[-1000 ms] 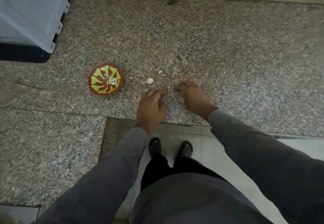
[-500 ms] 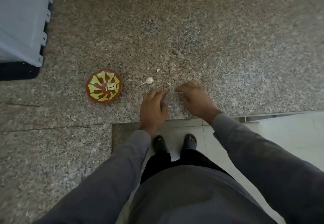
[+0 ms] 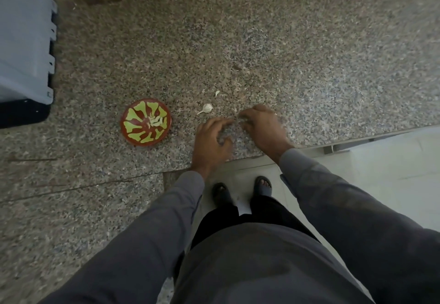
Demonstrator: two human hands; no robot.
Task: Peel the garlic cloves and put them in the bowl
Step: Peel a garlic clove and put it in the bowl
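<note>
Both hands work close together over the front edge of the speckled granite surface (image 3: 309,53). The left hand (image 3: 210,140) lies palm down with its fingers curled inward, and the right hand (image 3: 264,128) is bent the same way, fingertips turned toward the left; the tips of the two nearly meet. Something small and pale shows at the right hand's fingertips, but it is too blurred to tell whether it is a clove or a bit of skin, or whether either hand truly grips it. To the left of the hands stands the bowl (image 3: 133,134), red-brown with yellow-green markings, and a few pale peeled garlic cloves (image 3: 156,122) lie inside it near the middle. Between the bowl and the right hand, just beyond the left hand's fingers, the garlic piece with a stem (image 3: 206,108) rests on the stone, and a small white scrap (image 3: 217,93) lies a little farther back. A grey plastic bin (image 3: 23,48) sits at the far left.
</note>
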